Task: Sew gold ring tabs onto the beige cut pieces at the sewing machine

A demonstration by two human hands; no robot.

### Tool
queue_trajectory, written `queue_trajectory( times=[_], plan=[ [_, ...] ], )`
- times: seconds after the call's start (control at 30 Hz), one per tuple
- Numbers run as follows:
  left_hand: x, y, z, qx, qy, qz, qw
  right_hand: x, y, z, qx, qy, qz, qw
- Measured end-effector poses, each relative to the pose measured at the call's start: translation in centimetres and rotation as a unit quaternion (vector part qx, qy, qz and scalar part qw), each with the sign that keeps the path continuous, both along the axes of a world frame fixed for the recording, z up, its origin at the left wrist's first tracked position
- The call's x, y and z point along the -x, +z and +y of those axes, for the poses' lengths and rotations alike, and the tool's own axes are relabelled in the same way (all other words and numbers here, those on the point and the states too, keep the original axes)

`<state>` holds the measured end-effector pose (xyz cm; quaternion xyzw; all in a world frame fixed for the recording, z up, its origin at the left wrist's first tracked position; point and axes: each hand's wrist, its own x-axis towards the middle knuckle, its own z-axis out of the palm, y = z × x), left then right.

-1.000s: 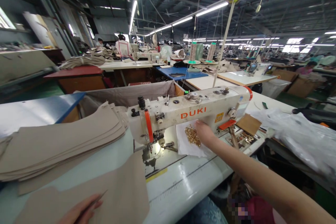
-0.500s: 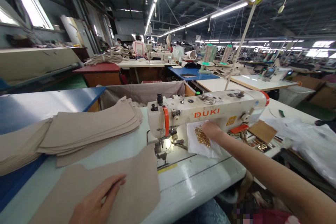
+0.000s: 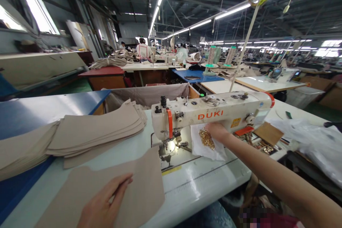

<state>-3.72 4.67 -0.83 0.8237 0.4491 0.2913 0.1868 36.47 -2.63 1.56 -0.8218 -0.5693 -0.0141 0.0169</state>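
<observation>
Beige cut fabric piece (image 3: 145, 181) lay flat on the white surface (image 3: 195, 181), long axis running from lower left up toward the sewing machine (image 3: 213, 112) needle, its near end cut off by the frame. Left hand (image 3: 103, 205) rested on it, fingers spread flat. Right hand (image 3: 217, 131) reached the gold metal fittings (image 3: 206, 138) on a white bag (image 3: 211, 152); its fingertips were hidden, so its grip could not be told.
</observation>
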Motion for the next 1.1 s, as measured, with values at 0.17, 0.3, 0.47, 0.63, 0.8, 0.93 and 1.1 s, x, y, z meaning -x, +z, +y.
queue_trajectory(
  times=[0.17,0.3,0.47,0.63,0.8,0.93,1.1],
  plan=[
    [-1.2,1.2,-1.1,0.080,-0.002,-0.054,0.995,3.1,0.8,-2.4,-0.068,-0.005,0.111,0.991],
    [-4.1,1.9,-2.8,0.184,-0.064,-0.146,0.970,8.8,-0.4,-4.0,-0.125,0.060,0.339,0.931],
    [-7.1,2.3,-4.3,0.240,-0.106,-0.202,0.944,14.9,-1.0,-4.8,-0.161,0.097,0.559,0.807],
    [-6.6,2.0,-4.4,0.255,-0.098,-0.222,0.936,16.7,0.0,-4.9,-0.196,0.148,0.511,0.823],
    [-6.0,2.0,-4.4,0.302,-0.097,-0.231,0.920,17.0,0.0,-4.7,-0.186,0.144,0.542,0.807],
    [-6.0,2.2,-4.2,0.372,-0.084,-0.257,0.888,17.1,0.0,-4.6,-0.164,0.127,0.611,0.764],
    [-5.7,1.6,-3.8,0.458,-0.081,-0.276,0.841,17.5,-0.3,-4.5,-0.102,0.040,0.781,0.614]
  ],
)
